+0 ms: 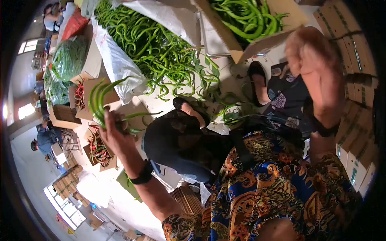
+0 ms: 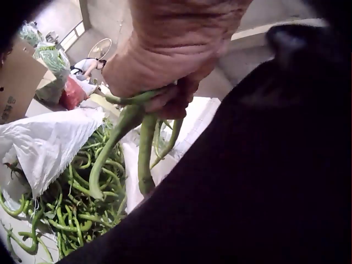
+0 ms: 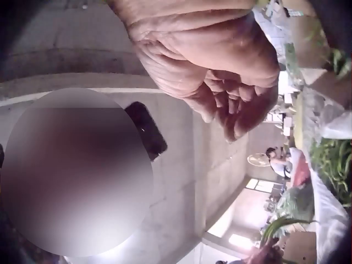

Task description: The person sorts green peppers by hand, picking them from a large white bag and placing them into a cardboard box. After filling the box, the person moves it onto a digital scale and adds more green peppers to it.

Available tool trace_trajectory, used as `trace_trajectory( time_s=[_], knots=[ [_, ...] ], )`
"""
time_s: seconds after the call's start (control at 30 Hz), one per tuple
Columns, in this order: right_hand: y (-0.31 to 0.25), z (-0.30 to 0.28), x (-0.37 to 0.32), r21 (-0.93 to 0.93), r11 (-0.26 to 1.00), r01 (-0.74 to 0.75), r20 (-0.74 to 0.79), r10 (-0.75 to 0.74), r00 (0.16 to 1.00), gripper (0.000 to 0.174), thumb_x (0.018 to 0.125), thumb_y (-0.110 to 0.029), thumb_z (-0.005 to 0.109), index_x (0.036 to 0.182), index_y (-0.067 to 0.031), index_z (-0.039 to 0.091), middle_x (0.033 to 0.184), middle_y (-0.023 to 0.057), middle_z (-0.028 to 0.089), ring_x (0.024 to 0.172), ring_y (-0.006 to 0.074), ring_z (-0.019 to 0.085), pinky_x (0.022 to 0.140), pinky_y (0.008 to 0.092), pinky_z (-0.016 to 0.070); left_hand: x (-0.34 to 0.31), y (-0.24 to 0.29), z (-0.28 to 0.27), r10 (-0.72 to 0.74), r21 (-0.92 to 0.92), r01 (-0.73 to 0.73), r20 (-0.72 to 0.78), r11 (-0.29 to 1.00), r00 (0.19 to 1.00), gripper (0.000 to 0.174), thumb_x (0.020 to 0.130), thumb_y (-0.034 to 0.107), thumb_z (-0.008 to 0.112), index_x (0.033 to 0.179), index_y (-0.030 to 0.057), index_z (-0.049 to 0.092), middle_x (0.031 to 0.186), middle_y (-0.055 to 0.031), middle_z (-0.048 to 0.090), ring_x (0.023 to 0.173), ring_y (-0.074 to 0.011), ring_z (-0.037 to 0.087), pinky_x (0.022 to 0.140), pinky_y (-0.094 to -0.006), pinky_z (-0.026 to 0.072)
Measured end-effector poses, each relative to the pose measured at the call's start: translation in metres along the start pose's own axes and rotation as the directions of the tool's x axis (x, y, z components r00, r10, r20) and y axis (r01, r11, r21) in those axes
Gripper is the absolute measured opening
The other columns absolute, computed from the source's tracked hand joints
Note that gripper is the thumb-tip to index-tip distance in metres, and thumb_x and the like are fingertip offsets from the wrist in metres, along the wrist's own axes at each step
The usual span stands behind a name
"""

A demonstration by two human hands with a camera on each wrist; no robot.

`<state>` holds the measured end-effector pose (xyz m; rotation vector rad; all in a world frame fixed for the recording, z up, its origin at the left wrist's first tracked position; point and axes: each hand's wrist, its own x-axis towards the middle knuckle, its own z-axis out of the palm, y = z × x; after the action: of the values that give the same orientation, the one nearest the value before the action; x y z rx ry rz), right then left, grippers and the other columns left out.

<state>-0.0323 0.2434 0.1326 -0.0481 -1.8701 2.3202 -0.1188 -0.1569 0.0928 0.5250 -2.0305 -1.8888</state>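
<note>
From my feed, a cardboard box (image 1: 265, 42) at the top holds long green peppers (image 1: 245, 18). A larger heap (image 1: 157, 48) sprawls over a white sack (image 1: 120, 66) on the floor. A smaller box (image 1: 106, 165) near the left wrist contains red chillies (image 1: 97, 149). The left hand (image 1: 115, 130) is raised, its fingers clenched round a bunch of green peppers (image 1: 95, 100) that fans out above the fist. The right hand (image 1: 317, 64) is lifted beside the cardboard box, its fingers loosely curled and holding nothing.
</note>
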Motion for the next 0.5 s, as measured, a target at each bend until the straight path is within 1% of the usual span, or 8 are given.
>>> trace_trajectory(
  time_s=[0.03,0.07,0.13,0.17,0.27,0.37,0.47,0.5],
  knots=[
    [0.000,-0.013,-0.006,0.001,0.999,-0.032,-0.111,0.032,0.993,0.024,0.096,-0.015,0.046,0.113,0.0002,0.054,0.092,0.0040,0.054,0.070,0.0096,0.041,0.064,0.0242,0.0342,-0.006,0.010,-0.003,0.054,0.031,-0.055,0.045,0.998,0.998,0.026,0.092,0.023,0.061,0.106,0.0007,0.059,0.074,-0.0033,0.060,0.062,-0.0100,0.056,0.048,-0.0191,0.0350],
    [0.012,-0.026,-0.006,0.038,0.997,-0.069,-0.096,0.072,0.993,0.024,0.095,-0.016,0.047,0.111,-0.0011,0.056,0.091,0.0027,0.056,0.072,0.0083,0.044,0.065,0.0229,0.0351,-0.006,0.010,-0.003,0.094,-0.008,-0.094,0.097,0.996,0.991,0.027,0.093,0.024,0.060,0.107,0.0008,0.060,0.074,-0.0028,0.060,0.065,-0.0092,0.056,0.050,-0.0191,0.0354],
    [0.024,-0.042,-0.018,0.112,0.983,-0.147,-0.069,0.155,0.985,0.023,0.095,-0.020,0.050,0.108,-0.0039,0.061,0.089,0.0001,0.061,0.074,0.0056,0.049,0.067,0.0203,0.0369,-0.012,0.022,0.000,0.092,-0.098,-0.077,0.150,0.992,0.984,0.027,0.093,0.024,0.060,0.108,0.0016,0.059,0.074,-0.0022,0.060,0.067,-0.0088,0.055,0.052,-0.0192,0.0369],
    [0.029,-0.046,-0.023,0.133,0.974,-0.184,-0.013,0.187,0.982,0.023,0.095,-0.019,0.051,0.108,-0.0029,0.061,0.089,0.0006,0.061,0.074,0.0054,0.050,0.067,0.0204,0.0381,-0.014,0.024,0.003,0.092,-0.092,-0.079,0.147,0.993,0.985,0.027,0.093,0.024,0.060,0.108,0.0020,0.059,0.074,-0.0019,0.060,0.067,-0.0088,0.055,0.053,-0.0193,0.0372],
    [0.041,-0.045,-0.042,0.152,0.966,-0.210,0.028,0.208,0.978,0.022,0.095,-0.018,0.051,0.108,-0.0019,0.061,0.089,0.0010,0.062,0.075,0.0055,0.051,0.067,0.0203,0.0403,-0.023,0.027,0.011,0.096,-0.060,-0.087,0.163,0.994,0.982,0.026,0.093,0.027,0.060,0.105,0.0033,0.060,0.076,-0.0018,0.060,0.069,-0.0094,0.055,0.058,-0.0208,0.0406],
    [0.041,-0.049,-0.058,0.168,0.951,-0.260,-0.006,0.264,0.964,0.024,0.095,-0.020,0.054,0.107,-0.0014,0.061,0.087,0.0020,0.062,0.072,0.0061,0.052,0.068,0.0200,0.0424,-0.037,0.028,0.023,0.069,-0.063,-0.060,0.149,0.996,0.986,0.028,0.093,0.028,0.060,0.106,0.0031,0.059,0.080,-0.0025,0.058,0.076,-0.0107,0.056,0.067,-0.0251,0.0457],
    [0.044,-0.062,-0.071,0.208,0.942,-0.263,-0.053,0.279,0.959,0.023,0.094,-0.020,0.055,0.106,-0.0011,0.061,0.087,0.0025,0.062,0.072,0.0063,0.052,0.067,0.0199,0.0416,-0.040,0.024,0.031,0.072,-0.095,-0.061,0.124,0.994,0.990,0.029,0.095,0.024,0.057,0.111,0.0007,0.060,0.079,-0.0017,0.058,0.068,-0.0096,0.053,0.058,-0.0228,0.0421],
    [0.048,-0.066,-0.074,0.223,0.939,-0.262,-0.059,0.281,0.958,0.023,0.094,-0.020,0.055,0.106,-0.0010,0.061,0.087,0.0027,0.062,0.072,0.0063,0.052,0.066,0.0198,0.0414,-0.040,0.020,0.031,0.076,-0.121,-0.060,0.133,0.991,0.988,0.026,0.095,0.024,0.057,0.106,0.0012,0.062,0.078,-0.0011,0.057,0.066,-0.0091,0.052,0.056,-0.0222,0.0403]
  ],
)
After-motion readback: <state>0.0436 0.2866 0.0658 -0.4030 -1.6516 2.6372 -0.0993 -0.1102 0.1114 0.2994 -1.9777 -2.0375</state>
